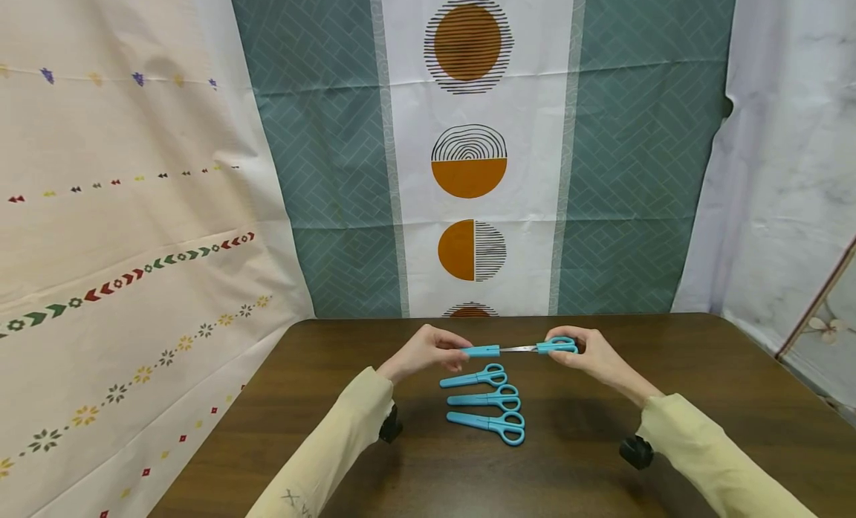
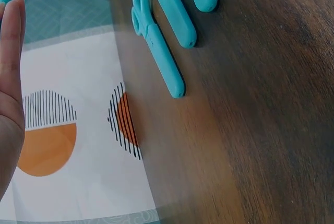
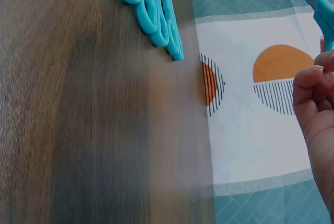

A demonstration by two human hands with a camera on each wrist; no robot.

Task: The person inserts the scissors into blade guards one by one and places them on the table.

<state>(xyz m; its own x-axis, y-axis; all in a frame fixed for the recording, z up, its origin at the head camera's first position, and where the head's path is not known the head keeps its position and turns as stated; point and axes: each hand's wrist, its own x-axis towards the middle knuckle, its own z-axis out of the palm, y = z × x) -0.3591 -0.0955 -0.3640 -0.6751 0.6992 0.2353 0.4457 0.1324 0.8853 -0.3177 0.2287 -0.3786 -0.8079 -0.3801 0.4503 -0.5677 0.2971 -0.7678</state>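
Above the far part of the table, my left hand (image 1: pixel 436 349) pinches a light blue blade cover (image 1: pixel 483 351). My right hand (image 1: pixel 594 354) grips the blue handles of a pair of scissors (image 1: pixel 558 345). Between cover and handles a stretch of metal blade shows; the tip is hidden in the cover. Below them lie three more blue scissors with covered blades: the far pair (image 1: pixel 461 380), the middle pair (image 1: pixel 473 400) and the near pair (image 1: pixel 473 420). Their handles point right. In the right wrist view the held scissors (image 3: pixel 324 18) are partly cut off above the fingers.
The dark brown wooden table (image 1: pixel 568 458) ends at a hanging teal and white cloth (image 1: pixel 475 206) with orange circles. A cream patterned cloth (image 1: pixel 134 243) hangs at the left, and a pale marbled cloth (image 1: pixel 796 206) at the right. Each wrist carries a black device (image 1: pixel 636 452).
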